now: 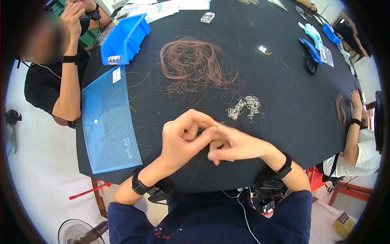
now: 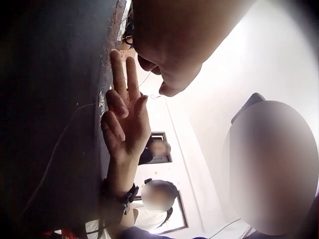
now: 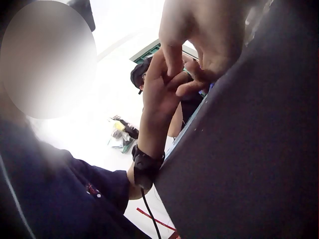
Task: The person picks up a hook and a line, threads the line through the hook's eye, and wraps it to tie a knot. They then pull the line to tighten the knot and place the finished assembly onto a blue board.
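My left hand (image 1: 183, 136) pinches a tiny hook (image 2: 156, 96) between thumb and forefinger, close over the black table. A thin line shows beside the hook in the left wrist view. Right against those fingertips is my right hand (image 1: 239, 144), slightly blurred. In the left wrist view, two fingers of my right hand (image 2: 124, 117) are straight and the others are bent. A pile of small metal hooks (image 1: 245, 107) lies just beyond my hands. Farther back spreads a loose tangle of brown line (image 1: 191, 63).
A blue translucent sheet (image 1: 107, 126) with thin strands on it lies to the left, a blue bin (image 1: 126, 38) behind it. A small white box (image 1: 207, 17) sits at the back. People sit at both sides of the black table (image 1: 292, 122).
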`<state>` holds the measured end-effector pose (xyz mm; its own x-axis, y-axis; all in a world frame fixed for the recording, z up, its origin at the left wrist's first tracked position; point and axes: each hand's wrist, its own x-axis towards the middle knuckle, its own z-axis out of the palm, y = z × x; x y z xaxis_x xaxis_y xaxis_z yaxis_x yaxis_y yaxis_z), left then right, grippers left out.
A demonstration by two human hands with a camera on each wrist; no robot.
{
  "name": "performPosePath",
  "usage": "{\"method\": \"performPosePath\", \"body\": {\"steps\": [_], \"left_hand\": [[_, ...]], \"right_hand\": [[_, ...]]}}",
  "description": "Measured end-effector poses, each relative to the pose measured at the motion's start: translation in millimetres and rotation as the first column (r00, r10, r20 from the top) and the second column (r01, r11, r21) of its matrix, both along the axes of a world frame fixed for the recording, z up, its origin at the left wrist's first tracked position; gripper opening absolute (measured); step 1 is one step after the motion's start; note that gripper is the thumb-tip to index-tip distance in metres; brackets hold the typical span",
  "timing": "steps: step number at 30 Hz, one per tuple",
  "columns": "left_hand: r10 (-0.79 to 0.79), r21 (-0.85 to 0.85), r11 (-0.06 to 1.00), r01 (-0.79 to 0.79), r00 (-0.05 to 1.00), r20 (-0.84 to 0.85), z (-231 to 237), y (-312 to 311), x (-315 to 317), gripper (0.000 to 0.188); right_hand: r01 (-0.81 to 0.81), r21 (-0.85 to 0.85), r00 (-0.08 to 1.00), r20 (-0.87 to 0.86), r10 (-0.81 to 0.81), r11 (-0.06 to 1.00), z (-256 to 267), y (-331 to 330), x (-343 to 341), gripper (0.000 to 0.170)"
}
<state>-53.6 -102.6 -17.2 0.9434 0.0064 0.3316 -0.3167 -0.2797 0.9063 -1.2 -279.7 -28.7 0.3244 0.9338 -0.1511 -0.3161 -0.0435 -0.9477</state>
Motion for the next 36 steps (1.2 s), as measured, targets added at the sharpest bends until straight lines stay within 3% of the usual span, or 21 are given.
{"method": "performPosePath", "body": {"steps": [1, 2, 5, 6, 7, 9, 10, 13, 17, 18, 21, 25, 28, 31, 36], "left_hand": [[0.024, 0.016, 1.000, -0.024, 1.000, 0.003, 2, 0, 0, 0.014], [0.047, 0.031, 0.998, -0.047, 0.999, 0.006, 5, 0, 0, 0.014], [0.105, 0.012, 0.994, -0.105, 0.994, 0.003, 11, 3, 1, 0.013], [0.115, 0.006, 0.993, -0.115, 0.993, 0.011, 10, 5, 2, 0.013], [0.124, 0.000, 0.992, -0.124, 0.992, 0.019, 10, 6, 2, 0.013], [0.129, 0.022, 0.991, -0.130, 0.991, 0.044, 11, 7, 3, 0.013], [0.132, 0.035, 0.990, -0.135, 0.990, 0.058, 11, 8, 3, 0.013], [0.118, 0.061, 0.991, -0.120, 0.992, 0.047, 13, 8, 2, 0.014], [0.107, 0.061, 0.992, -0.110, 0.993, 0.046, 12, 8, 2, 0.013], [0.104, 0.064, 0.992, -0.108, 0.993, 0.050, 12, 9, 3, 0.013], [0.087, 0.066, 0.994, -0.090, 0.995, 0.048, 11, 8, 4, 0.012], [0.049, 0.100, 0.994, -0.050, 0.999, 0.011, 13, 7, 4, 0.011], [0.058, 0.125, 0.990, -0.058, 0.998, 0.003, 12, 7, 3, 0.009], [0.174, 0.125, 0.977, -0.170, 0.985, -0.017, 13, 7, 3, 0.008], [0.227, 0.145, 0.963, -0.227, 0.974, 0.012, 15, 10, 4, 0.007]], "right_hand": [[-0.100, -0.006, 0.995, -0.012, 0.100, 0.995, -7, 0, -1, 0.062], [-0.100, 0.002, 0.995, 0.028, 0.100, 0.995, -11, -1, -3, 0.042], [-0.009, 0.013, 0.986, 0.166, 0.007, 1.000, 2, -10, 9, 0.022], [0.066, 0.060, 0.996, 0.057, -0.069, 0.996, 9, -13, 10, 0.022], [0.065, -0.031, 0.998, 0.019, -0.065, 0.997, 14, -21, 17, 0.021], [0.226, 0.210, 0.968, 0.058, -0.243, 0.951, 7, -23, 23, 0.024], [0.287, 0.245, 0.945, 0.084, -0.315, 0.926, 4, -26, 28, 0.026], [0.409, 0.487, 0.893, -0.039, -0.449, 0.771, -5, -23, 35, 0.032], [0.511, 0.578, 0.860, -0.344, -0.377, 0.637, -2, -27, 39, 0.032], [0.486, 0.627, 0.871, -0.402, -0.282, 0.609, -6, -29, 44, 0.026], [0.657, 0.479, 0.749, -0.506, -0.428, 0.583, -8, -35, 46, 0.017], [0.795, 0.303, 0.599, -0.522, -0.607, 0.525, -7, -35, 50, 0.034], [0.830, 0.275, 0.551, -0.540, -0.636, 0.486, -5, -36, 53, 0.045], [0.870, 0.234, 0.485, -0.555, -0.675, 0.433, -2, -35, 54, 0.046], [0.865, 0.270, 0.500, -0.542, -0.676, 0.423, -14, -45, 61, 0.037]]}}
